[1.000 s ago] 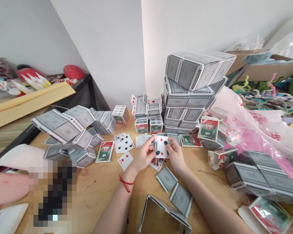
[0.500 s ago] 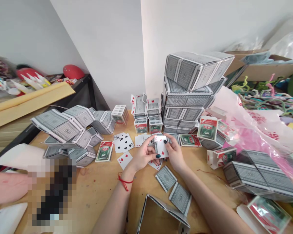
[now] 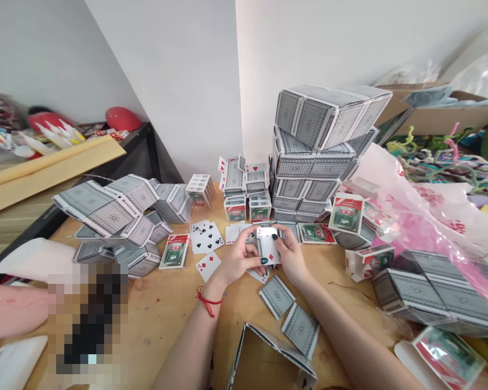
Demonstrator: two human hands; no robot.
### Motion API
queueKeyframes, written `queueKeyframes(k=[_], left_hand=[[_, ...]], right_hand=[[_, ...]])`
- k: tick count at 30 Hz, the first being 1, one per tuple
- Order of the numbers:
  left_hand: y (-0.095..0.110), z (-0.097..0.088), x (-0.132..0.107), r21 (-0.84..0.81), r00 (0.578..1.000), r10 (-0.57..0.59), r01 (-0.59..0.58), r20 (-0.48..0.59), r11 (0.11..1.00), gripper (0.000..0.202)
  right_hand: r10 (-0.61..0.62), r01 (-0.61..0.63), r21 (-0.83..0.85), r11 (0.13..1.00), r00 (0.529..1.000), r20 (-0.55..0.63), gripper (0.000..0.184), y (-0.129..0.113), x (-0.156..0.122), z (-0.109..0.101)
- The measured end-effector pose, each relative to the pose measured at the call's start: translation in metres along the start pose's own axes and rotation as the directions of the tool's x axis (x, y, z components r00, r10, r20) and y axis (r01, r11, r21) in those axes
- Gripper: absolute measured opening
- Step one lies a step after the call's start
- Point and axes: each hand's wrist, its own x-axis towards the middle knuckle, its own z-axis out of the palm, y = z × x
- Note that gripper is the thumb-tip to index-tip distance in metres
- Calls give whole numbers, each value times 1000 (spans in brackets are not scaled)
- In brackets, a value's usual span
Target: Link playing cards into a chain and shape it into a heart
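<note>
A two of diamonds (image 3: 268,245) is gripped face up between the left hand (image 3: 239,257) and the right hand (image 3: 290,259), fingers closed on its edges, just above the worktop (image 3: 166,314). A grey-backed card edge is seen pressed behind it; whether more are held cannot be told. A red thread (image 3: 206,300) is worn on the left wrist.

Directly under and around the hands, loose cards are scattered: a four of diamonds (image 3: 209,265) and a spade card (image 3: 207,237) to the left of the left hand, two face-down cards (image 3: 277,297) nearer than the right hand, and an open card frame (image 3: 268,352) nearer again. Sealed red-and-green packs (image 3: 174,251) are laid on both sides.

Much of the work appears finished: a tall stack of card-built blocks (image 3: 321,157) is raised beyond the right hand, and a tumbled pile of blocks (image 3: 109,211) lies far left of the left hand. With unopened packs and loose cards about, a good share is judged to remain.

Legible writing is confined to a red "2" on the held card and a "4" on the diamond card. Pack labels and red print on the pink bag (image 3: 410,216), far right of the right hand, are too small to be read. Another person's forearm (image 3: 8,311) is seen at the far left.
</note>
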Motion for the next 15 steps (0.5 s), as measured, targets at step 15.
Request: queueKeyframes(k=[15], left_hand=[[-3, 3, 2, 7, 998, 26, -26, -61, 1000, 70]], right_hand=[[-24, 27, 40, 999, 998, -65, 35, 1, 1, 1]])
